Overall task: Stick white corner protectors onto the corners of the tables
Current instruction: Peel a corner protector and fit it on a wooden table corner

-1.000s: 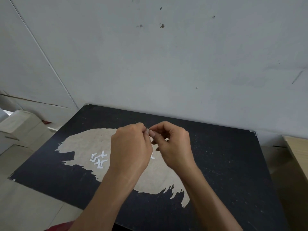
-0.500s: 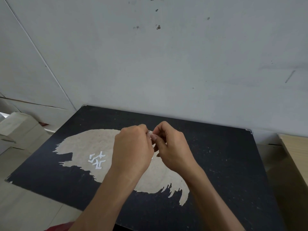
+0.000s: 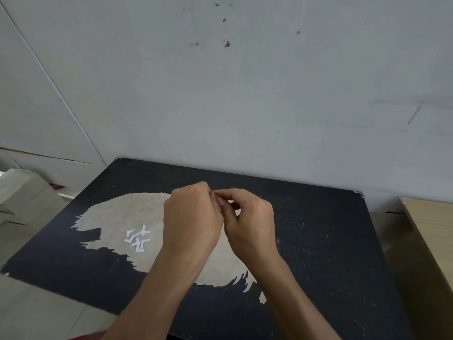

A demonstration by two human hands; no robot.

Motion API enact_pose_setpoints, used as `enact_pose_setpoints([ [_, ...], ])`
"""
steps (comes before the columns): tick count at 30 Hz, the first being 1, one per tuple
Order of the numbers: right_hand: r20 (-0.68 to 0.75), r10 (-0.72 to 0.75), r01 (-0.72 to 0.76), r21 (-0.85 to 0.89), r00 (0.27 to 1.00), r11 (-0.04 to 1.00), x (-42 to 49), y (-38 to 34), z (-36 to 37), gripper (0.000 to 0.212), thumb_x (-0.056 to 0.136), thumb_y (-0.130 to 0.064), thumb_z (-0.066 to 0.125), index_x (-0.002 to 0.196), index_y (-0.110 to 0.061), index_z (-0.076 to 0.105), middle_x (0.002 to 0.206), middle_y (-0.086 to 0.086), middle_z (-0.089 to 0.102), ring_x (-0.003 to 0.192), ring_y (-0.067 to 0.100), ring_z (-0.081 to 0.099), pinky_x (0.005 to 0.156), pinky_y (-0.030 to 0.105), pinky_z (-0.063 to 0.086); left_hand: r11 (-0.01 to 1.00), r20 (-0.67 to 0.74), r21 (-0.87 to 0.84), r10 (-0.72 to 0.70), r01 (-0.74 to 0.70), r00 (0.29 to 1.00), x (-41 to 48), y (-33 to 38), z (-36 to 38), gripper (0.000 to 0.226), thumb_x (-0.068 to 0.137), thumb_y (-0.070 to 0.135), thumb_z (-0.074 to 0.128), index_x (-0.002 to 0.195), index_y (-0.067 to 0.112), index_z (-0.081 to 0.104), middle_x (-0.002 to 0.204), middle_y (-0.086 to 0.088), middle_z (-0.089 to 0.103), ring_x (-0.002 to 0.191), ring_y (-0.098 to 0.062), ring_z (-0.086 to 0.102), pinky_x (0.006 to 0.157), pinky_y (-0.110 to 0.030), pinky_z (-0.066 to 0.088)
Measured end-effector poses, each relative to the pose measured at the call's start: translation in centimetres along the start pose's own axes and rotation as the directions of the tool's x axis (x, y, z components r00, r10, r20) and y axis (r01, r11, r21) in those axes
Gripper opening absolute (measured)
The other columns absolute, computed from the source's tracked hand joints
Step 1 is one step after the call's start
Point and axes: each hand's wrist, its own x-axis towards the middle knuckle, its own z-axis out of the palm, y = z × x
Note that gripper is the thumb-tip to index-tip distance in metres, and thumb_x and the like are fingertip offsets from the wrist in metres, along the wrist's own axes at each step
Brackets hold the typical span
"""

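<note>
Above the middle of a black table with a worn, bare tan patch, my left hand and my right hand meet fingertip to fingertip. Both pinch one small white corner protector, of which only a sliver shows between the fingers. Several more white corner protectors lie in a small heap on the tan patch, left of my left hand. A pale protector-like piece sits on the table's far right corner.
A grey wall runs right behind the table's far edge. A light wooden surface stands to the right of the table. Pale boxes sit low on the left over a tiled floor.
The hands have stayed together on the same small piece, with the fingertips shifting slightly. My view has drifted a little.
</note>
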Motion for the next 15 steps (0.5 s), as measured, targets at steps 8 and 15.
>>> enact_pose_setpoints([
  [8, 0.287, 0.186, -0.239, 0.162, 0.940, 0.957, 2.3, -0.5, -1.3, 0.003, 0.090, -0.018, 0.074, 0.087, -0.019, 0.074, 0.077, -0.008, 0.073, 0.070, 0.009, 0.071, 0.066, 0.040, 0.060, 1.000, 0.014, 0.000, 0.002, -0.002, 1.000, 0.0, -0.5, -0.8, 0.024, 0.103, 0.029, 0.049, 0.107, 0.020, 0.071, 0.090, 0.003, 0.072, 0.071, -0.008, 0.052, 0.061, -0.017, 0.034],
  [15, 0.434, 0.206, -0.308, 0.178, 0.877, 0.934, 2.9, -0.2, -2.2, 0.007, 0.092, -0.013, 0.072, 0.086, -0.014, 0.067, 0.077, 0.001, 0.074, 0.071, 0.013, 0.072, 0.063, 0.034, 0.061, 0.993, 0.120, 0.065, 0.093, -0.101, 0.988, 0.1, -1.1, -1.0, 0.019, 0.103, 0.027, 0.051, 0.103, 0.023, 0.069, 0.085, 0.006, 0.068, 0.073, -0.010, 0.061, 0.064, -0.021, 0.045],
])
